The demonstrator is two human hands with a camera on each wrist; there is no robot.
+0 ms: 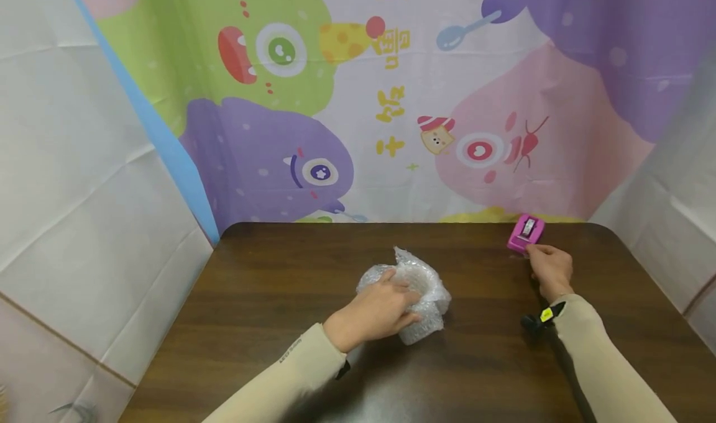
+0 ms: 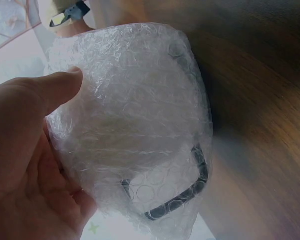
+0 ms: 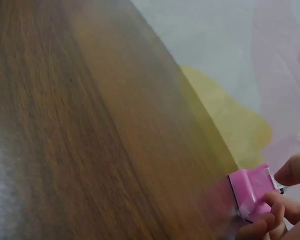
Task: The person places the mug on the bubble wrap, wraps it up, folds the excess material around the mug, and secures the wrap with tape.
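Note:
Near the middle of the table, my left hand (image 1: 373, 311) grips a bubble-wrapped mug (image 1: 427, 314). In the left wrist view, its thumb (image 2: 60, 90) presses the wrap's side while the other fingers curl along the edge. A black-edged handle (image 2: 177, 200) shows through the clear bubbles. Close to the table's far right edge lies a pink tape dispenser (image 1: 520, 241). My right hand (image 1: 550, 268) pinches its near end. Seen from the right wrist, the thumb is at the serrated cutter (image 3: 272, 179), with curled fingers against the pink body.
The dark wooden table (image 1: 268, 286) has rounded far corners. A cartoon-printed cloth (image 1: 391, 181) hangs right behind its far edge, and pale panels (image 1: 100, 224) stand at both sides. A dark wrist device (image 1: 537, 323) is strapped by my right cuff.

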